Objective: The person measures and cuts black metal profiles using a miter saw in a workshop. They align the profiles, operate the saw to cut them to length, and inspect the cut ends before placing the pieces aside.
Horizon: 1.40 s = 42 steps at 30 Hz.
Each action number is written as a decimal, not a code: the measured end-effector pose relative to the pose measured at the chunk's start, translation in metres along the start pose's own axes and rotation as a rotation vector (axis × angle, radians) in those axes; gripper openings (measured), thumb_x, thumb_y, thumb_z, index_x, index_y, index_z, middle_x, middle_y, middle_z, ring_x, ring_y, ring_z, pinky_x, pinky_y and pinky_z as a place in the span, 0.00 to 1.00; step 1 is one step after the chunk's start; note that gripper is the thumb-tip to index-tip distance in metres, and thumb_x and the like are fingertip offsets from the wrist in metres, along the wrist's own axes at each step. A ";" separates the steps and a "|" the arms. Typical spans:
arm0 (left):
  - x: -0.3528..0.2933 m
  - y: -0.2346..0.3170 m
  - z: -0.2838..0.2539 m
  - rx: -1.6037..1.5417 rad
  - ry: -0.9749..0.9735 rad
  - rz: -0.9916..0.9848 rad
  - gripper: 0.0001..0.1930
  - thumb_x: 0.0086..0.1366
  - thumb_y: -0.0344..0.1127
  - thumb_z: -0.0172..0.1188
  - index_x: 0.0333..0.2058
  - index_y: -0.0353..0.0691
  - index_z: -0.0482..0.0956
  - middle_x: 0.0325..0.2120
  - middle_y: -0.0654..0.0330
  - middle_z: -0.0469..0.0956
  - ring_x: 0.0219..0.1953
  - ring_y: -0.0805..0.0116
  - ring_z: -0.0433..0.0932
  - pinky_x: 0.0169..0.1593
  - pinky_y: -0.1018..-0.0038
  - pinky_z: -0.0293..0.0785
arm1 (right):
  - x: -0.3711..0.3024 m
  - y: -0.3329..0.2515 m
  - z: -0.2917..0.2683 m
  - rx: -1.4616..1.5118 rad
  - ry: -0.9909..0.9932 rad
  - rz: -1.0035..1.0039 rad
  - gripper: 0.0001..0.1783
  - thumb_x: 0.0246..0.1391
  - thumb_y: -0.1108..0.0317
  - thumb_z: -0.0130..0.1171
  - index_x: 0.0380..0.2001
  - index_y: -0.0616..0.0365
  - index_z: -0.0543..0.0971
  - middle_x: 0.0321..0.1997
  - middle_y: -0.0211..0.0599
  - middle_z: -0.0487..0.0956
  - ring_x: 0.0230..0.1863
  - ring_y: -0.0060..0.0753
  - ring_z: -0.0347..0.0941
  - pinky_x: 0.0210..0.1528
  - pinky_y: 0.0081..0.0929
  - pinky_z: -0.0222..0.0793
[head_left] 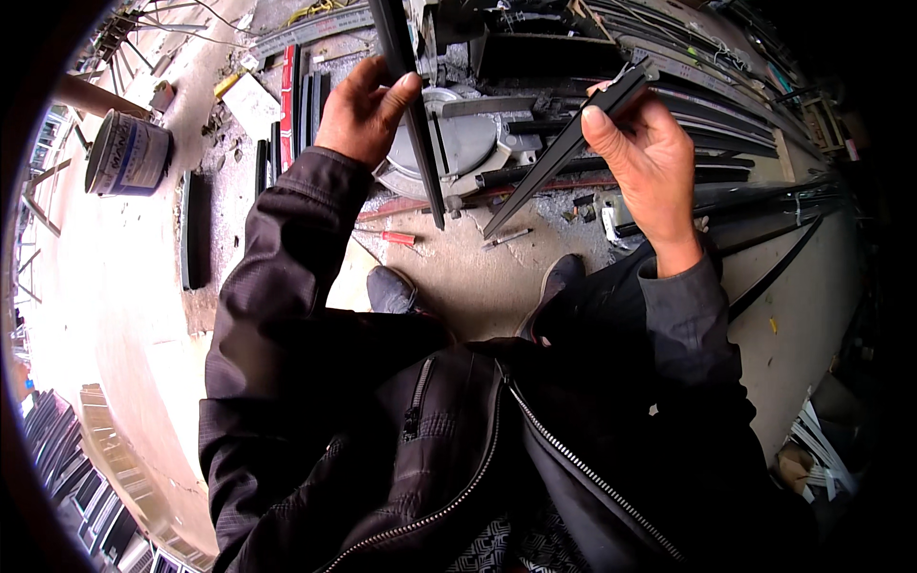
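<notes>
Black bar in left hand, second black bar in right hand

Pale floor is the largest thing, and on the left side the strong light washes out its details. Dark jacket of the person fills the lower middle and, with its shadow, makes the legs hard to see. At upper right lies a pile of long bars; farther out, its ends are lost in the black rim. Round grey plate is partly hidden behind the first bar.

This first bar hangs steeply in front of the person, and its upper part is cut off by the top edge. The second bar leans, its high end to the right; the lower ends of both are near each other but apart. Whether they touch anything below, I cannot tell.

Both arms reach forward. The left hand shows its back, with thumb and fingers closed narrowly on the bar. The right hand is raised, palm turned inward, thumb pressed on the second bar; its other fingers are mostly hidden behind.

Below are two shoes, a tool with red handle and a small pen-like object.
</notes>
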<state>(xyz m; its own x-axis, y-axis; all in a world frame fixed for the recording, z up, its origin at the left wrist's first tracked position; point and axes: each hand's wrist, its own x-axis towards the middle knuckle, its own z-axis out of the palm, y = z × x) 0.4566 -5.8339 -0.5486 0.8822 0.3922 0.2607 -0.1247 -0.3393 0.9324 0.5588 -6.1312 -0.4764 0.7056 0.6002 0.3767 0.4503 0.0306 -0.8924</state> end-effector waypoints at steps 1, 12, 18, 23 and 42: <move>0.000 0.000 0.000 -0.004 -0.011 0.000 0.29 0.71 0.46 0.66 0.58 0.27 0.72 0.47 0.47 0.83 0.49 0.62 0.83 0.54 0.70 0.78 | -0.001 0.004 0.002 0.012 -0.001 0.001 0.15 0.64 0.65 0.68 0.49 0.62 0.79 0.40 0.25 0.78 0.38 0.16 0.71 0.44 0.17 0.70; -0.001 -0.013 0.002 0.041 -0.006 -0.013 0.21 0.71 0.45 0.66 0.51 0.34 0.75 0.42 0.59 0.82 0.46 0.72 0.82 0.50 0.73 0.79 | -0.007 0.026 0.008 0.013 -0.004 0.059 0.15 0.64 0.65 0.68 0.48 0.60 0.78 0.42 0.26 0.79 0.40 0.18 0.73 0.46 0.19 0.72; 0.002 -0.018 0.004 0.059 0.010 -0.023 0.19 0.71 0.44 0.67 0.48 0.34 0.75 0.39 0.60 0.82 0.43 0.72 0.82 0.48 0.74 0.79 | -0.017 0.042 0.010 0.006 -0.030 0.105 0.13 0.62 0.66 0.70 0.45 0.59 0.79 0.42 0.25 0.79 0.42 0.18 0.72 0.49 0.20 0.70; 0.004 -0.024 0.003 0.056 0.043 0.010 0.23 0.69 0.47 0.68 0.45 0.30 0.75 0.35 0.53 0.85 0.39 0.68 0.84 0.46 0.73 0.80 | -0.021 0.047 0.014 -0.003 -0.023 0.090 0.13 0.60 0.64 0.72 0.43 0.58 0.81 0.37 0.25 0.81 0.39 0.16 0.76 0.44 0.18 0.73; 0.001 -0.015 0.004 0.023 0.018 -0.017 0.21 0.71 0.45 0.66 0.49 0.33 0.75 0.40 0.58 0.82 0.43 0.71 0.81 0.49 0.74 0.78 | -0.022 0.046 0.012 0.019 -0.044 0.144 0.15 0.62 0.63 0.70 0.45 0.60 0.79 0.38 0.26 0.79 0.37 0.17 0.73 0.40 0.18 0.72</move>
<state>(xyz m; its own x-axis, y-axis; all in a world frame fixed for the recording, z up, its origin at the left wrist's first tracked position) 0.4611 -5.8316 -0.5630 0.8760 0.4131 0.2490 -0.0986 -0.3520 0.9308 0.5572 -6.1339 -0.5288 0.7373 0.6340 0.2333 0.3355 -0.0438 -0.9410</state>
